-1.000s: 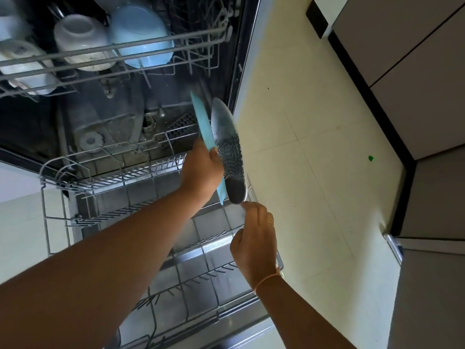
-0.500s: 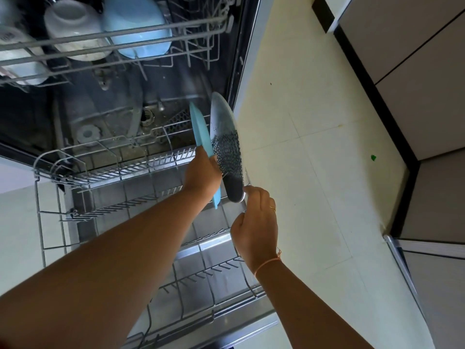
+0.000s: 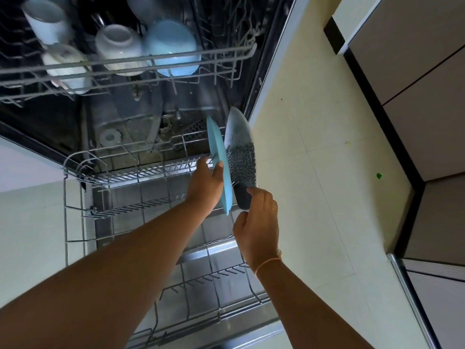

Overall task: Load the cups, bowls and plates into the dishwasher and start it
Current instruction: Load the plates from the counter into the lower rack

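Left hand (image 3: 205, 187) grips the light-blue plate (image 3: 219, 157), right hand (image 3: 256, 222) pinches the patterned plate (image 3: 240, 152), both upright over the lower rack (image 3: 141, 172)

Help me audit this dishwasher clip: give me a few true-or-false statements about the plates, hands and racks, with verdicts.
1. The left hand holds the light blue plate on edge above the lower rack. True.
2. The right hand holds a cup. False: it pinches the lower edge of the patterned plate.
3. The upper rack is bare. False: white cups and a blue bowl sit in it.
4. The two plates stand side by side. True.
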The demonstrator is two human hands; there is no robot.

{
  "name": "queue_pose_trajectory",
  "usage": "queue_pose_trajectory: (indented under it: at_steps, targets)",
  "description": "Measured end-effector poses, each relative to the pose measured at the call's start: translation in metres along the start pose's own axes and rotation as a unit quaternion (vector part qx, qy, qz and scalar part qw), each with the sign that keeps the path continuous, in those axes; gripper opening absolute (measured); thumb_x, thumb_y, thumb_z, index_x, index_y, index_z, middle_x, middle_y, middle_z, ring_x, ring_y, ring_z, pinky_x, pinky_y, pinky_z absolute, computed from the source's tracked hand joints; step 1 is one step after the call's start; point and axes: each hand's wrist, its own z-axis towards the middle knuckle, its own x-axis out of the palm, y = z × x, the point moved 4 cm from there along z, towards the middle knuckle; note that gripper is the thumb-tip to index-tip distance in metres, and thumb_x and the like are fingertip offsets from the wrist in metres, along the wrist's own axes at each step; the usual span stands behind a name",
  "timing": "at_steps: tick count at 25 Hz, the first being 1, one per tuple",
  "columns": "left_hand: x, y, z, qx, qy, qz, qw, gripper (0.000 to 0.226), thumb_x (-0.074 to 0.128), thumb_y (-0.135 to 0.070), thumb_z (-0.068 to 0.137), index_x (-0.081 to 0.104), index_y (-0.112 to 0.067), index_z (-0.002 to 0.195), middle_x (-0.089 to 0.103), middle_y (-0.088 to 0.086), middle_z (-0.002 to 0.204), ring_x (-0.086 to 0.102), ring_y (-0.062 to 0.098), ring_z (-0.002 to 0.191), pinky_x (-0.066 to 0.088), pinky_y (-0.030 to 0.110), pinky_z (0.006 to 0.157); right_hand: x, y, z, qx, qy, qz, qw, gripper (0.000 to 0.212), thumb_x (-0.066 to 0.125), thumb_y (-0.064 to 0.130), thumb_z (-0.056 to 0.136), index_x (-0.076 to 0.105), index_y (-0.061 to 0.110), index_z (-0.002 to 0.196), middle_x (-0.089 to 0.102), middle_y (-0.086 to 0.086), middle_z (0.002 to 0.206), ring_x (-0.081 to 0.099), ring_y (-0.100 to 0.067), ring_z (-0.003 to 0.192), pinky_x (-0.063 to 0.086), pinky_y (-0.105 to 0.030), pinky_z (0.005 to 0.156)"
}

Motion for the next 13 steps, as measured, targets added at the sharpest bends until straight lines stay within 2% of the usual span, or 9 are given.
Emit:
queue_pose_trajectory:
  at_steps: [3, 5, 8, 9, 11, 13]
  targets:
    - [-0.021, -0.007, -0.013, 0.019, -0.032, -0.03, 0.999, 0.039, 0.043, -0.027, 0.097, 0.044, -0.007, 0.13, 0.054, 0.014, 0.129, 0.053, 0.027, 0.115, 0.04, 0.031, 0.092, -0.014, 0.027, 0.009, -0.017, -0.009, 0.021, 1.0, 0.037, 0.06, -0.001, 0.077, 0.054, 0.003, 0.113, 0.057, -0.014, 0.105, 0.054, -0.026, 0.092, 0.053, -0.034, 0.073]
    - [-0.042, -0.017, -0.031, 0.038, -0.045, -0.05, 0.997, 0.032, 0.044, -0.022, 0.097, 0.049, -0.006, 0.125, 0.056, 0.01, 0.122, 0.053, 0.019, 0.107, 0.04, 0.026, 0.087, -0.031, 0.056, 0.014, -0.042, -0.012, 0.027, 0.999, 0.036, 0.058, -0.001, 0.077, 0.054, 0.004, 0.112, 0.056, -0.014, 0.105, 0.053, -0.027, 0.093, 0.052, -0.036, 0.073]
    - [-0.084, -0.037, -0.068, 0.033, -0.079, -0.084, 0.993, 0.029, 0.046, -0.018, 0.096, 0.051, -0.006, 0.122, 0.059, 0.013, 0.122, 0.056, 0.025, 0.11, 0.043, 0.03, 0.092, -0.061, 0.105, 0.021, -0.076, -0.013, 0.01, 0.997, 0.034, 0.056, 0.0, 0.077, 0.053, 0.005, 0.111, 0.055, -0.014, 0.106, 0.05, -0.027, 0.096, 0.05, -0.037, 0.079]
    - [-0.098, -0.045, -0.081, 0.034, -0.092, -0.094, 0.991, 0.029, 0.045, -0.017, 0.096, 0.052, -0.005, 0.122, 0.06, 0.013, 0.121, 0.057, 0.025, 0.108, 0.043, 0.029, 0.089, -0.071, 0.121, 0.022, -0.084, -0.017, 0.011, 0.996, 0.034, 0.056, 0.001, 0.078, 0.053, 0.005, 0.111, 0.055, -0.014, 0.108, 0.051, -0.028, 0.098, 0.05, -0.038, 0.08]
    - [-0.135, -0.066, -0.114, 0.043, -0.122, -0.105, 0.986, 0.027, 0.043, -0.019, 0.097, 0.052, -0.006, 0.12, 0.061, 0.009, 0.111, 0.055, 0.02, 0.095, 0.04, 0.024, 0.072, -0.096, 0.157, 0.02, -0.112, -0.04, 0.037, 0.992, 0.032, 0.052, 0.001, 0.076, 0.055, 0.004, 0.108, 0.056, -0.016, 0.107, 0.053, -0.032, 0.097, 0.05, -0.041, 0.079]
    - [-0.174, -0.086, -0.151, 0.047, -0.164, -0.11, 0.979, 0.026, 0.041, -0.024, 0.098, 0.053, -0.01, 0.117, 0.058, 0.002, 0.103, 0.051, 0.014, 0.088, 0.034, 0.023, 0.067, -0.125, 0.197, 0.012, -0.147, -0.061, 0.065, 0.985, 0.031, 0.045, 0.002, 0.074, 0.057, 0.002, 0.103, 0.057, -0.016, 0.104, 0.054, -0.032, 0.096, 0.049, -0.039, 0.08]
